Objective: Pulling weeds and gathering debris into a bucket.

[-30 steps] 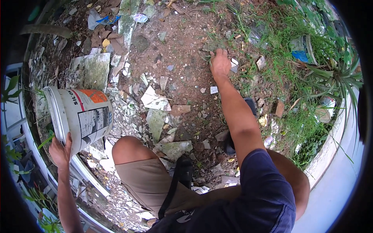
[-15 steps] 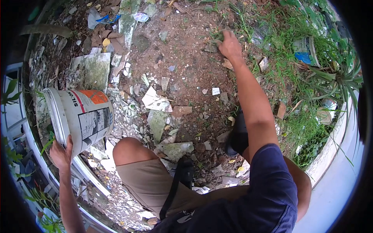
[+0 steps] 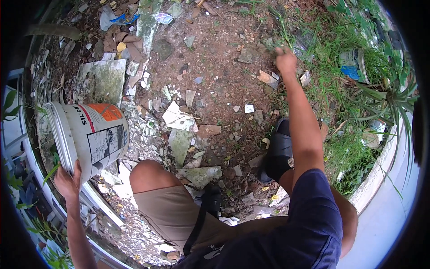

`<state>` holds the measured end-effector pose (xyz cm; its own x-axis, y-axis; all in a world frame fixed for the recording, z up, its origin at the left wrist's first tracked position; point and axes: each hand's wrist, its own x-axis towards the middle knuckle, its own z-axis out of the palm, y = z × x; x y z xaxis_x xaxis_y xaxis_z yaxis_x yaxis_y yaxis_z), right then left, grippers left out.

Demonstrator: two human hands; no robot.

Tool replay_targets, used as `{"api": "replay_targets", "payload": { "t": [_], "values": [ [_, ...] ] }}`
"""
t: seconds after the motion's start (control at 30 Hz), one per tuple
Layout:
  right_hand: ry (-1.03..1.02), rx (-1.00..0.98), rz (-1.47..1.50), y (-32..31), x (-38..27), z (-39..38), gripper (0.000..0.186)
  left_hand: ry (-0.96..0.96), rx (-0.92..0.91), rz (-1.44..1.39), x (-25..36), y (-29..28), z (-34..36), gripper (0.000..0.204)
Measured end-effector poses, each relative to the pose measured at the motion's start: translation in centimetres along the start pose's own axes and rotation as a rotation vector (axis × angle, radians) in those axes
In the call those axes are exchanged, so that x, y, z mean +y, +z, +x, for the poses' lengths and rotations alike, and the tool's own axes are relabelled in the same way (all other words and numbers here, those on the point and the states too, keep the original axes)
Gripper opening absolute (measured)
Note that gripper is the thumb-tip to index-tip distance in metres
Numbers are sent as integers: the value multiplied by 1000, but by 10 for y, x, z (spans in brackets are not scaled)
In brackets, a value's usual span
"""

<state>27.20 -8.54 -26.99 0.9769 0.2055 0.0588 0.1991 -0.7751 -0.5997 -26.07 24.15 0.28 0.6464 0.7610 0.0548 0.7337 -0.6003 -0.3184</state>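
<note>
My left hand (image 3: 67, 181) grips the rim of a white plastic bucket (image 3: 96, 152), which lies tilted on its side at the left. My right hand (image 3: 286, 63) reaches low to the ground at the upper right, fingers closed at a small green tuft (image 3: 273, 44) by the grass; whatever is between them is blurred and too small to make out. Beside it lie a flat grey stone (image 3: 245, 56) and a pale broken piece (image 3: 268, 78).
Broken tile pieces (image 3: 179, 114) cover the dirt (image 3: 215, 80). A mossy slab (image 3: 101, 80) lies beyond the bucket. Grass, a spiky plant (image 3: 387, 96) and another bucket (image 3: 354, 62) line the right, beside a white ledge (image 3: 385, 201). My sandalled foot (image 3: 275, 152) rests below my right arm.
My right hand has moved to the right along the ground, rising, then dropping slightly. More of my right sandal shows. My left hand stays on the bucket.
</note>
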Motion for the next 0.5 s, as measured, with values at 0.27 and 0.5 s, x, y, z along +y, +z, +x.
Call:
{"api": "replay_targets", "payload": {
  "t": [0.27,0.5],
  "values": [
    [171,239,-315,-67,46,-9,28,-5,-27,64,-8,6,0,51],
    [-523,22,-337,-39,22,-23,33,0,-23,74,0,3,3,57]
  ]
}}
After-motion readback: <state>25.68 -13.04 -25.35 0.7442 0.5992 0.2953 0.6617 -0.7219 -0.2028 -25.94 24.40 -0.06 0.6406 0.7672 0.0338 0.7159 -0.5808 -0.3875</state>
